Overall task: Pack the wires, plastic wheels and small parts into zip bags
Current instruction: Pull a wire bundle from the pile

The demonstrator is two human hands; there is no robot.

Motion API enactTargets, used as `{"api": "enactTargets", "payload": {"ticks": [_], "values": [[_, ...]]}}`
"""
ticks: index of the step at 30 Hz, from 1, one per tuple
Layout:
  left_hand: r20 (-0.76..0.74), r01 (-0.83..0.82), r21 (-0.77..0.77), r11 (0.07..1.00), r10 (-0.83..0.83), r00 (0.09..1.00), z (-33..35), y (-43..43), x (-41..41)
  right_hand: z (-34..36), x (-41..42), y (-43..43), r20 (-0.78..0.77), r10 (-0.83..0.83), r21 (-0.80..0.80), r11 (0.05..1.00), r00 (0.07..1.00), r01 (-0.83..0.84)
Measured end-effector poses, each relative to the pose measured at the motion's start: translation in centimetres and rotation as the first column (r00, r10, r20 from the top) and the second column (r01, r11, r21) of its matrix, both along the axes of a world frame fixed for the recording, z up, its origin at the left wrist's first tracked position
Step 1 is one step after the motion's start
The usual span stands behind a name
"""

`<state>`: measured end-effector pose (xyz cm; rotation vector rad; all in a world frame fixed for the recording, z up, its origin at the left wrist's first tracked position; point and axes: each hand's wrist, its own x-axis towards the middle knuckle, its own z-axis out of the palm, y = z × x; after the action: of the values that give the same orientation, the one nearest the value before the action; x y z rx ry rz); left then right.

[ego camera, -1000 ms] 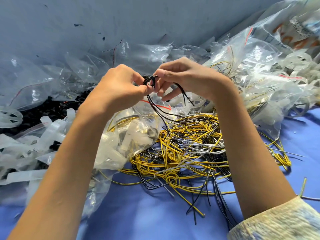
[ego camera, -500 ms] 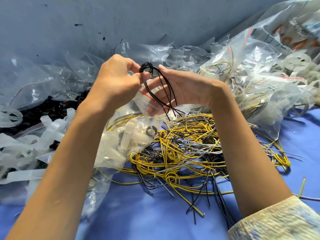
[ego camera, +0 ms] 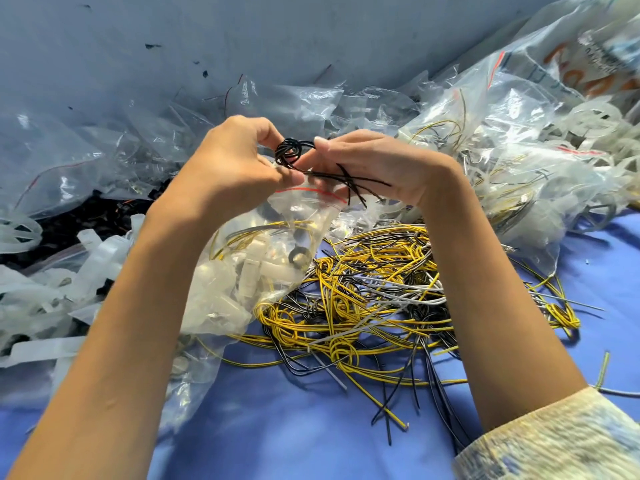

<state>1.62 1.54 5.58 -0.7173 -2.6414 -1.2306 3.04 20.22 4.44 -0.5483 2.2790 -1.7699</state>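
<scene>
Far left of frame: a white plastic wheel (ego camera: 19,232) lies at the edge, partly cut off; just right of it a dark heap of small black parts (ego camera: 104,216), too small to tell apart; pale plastic strips (ego camera: 100,252) lie over and below the heap.

Upper left: clear empty zip bags (ego camera: 52,157), crumpled, piled against the grey-blue wall (ego camera: 311,36).

Centre left: left hand (ego camera: 235,161) raised, fingers curled in; thumb and fingertips pinch the left and lower side of the black wire coil (ego camera: 292,152).

Centre: the coil is a small tight knot of loops held in the air between both hands; its loose black tails run right and downward.

Just below the hands: a zip bag with red seal line (ego camera: 277,244), mouth upward, holding white plastic pieces, a dark ring and a few yellow wires; whether either hand grips it, cannot tell.

Centre right: right hand (ego camera: 381,164), thumb tip on the coil's right edge, fingers bent beneath; the tails lie across these fingers and the palm.

Lower centre to right: a tangled pile of yellow and black wires (ego camera: 374,289), with some grey ones, on the blue surface (ego camera: 311,427).

Upper right: filled bags (ego camera: 502,150) of wires and white wheels, heaped.

Lower right corner: a pale patterned sleeve (ego camera: 554,441).
</scene>
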Motion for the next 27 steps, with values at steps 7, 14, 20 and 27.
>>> {"api": "enactTargets", "payload": {"ticks": [7, 14, 20, 27], "values": [[-0.042, -0.044, -0.036, 0.998, 0.043, 0.998, 0.0, 0.0, 0.1, 0.2, -0.3, 1.0, -0.192, -0.066, 0.116, 0.989, 0.979, 0.090], [-0.072, -0.068, -0.065, 0.996, 0.063, 0.995, 0.0, 0.1, 0.0, 0.7, 0.2, 2.0, -0.257, -0.136, 0.118, 0.978, 0.957, 0.170], [-0.080, -0.079, -0.092, 0.993, 0.072, 0.994, -0.1, 0.1, 0.0, 0.9, 0.4, 2.3, -0.321, -0.186, 0.146, 0.959, 0.929, 0.242], [-0.099, -0.087, -0.162, 0.983, 0.072, 0.993, 0.2, -0.6, 0.3, 0.9, 0.5, 2.7, -0.259, -0.249, 0.073, 0.959, 0.933, 0.275]]}}
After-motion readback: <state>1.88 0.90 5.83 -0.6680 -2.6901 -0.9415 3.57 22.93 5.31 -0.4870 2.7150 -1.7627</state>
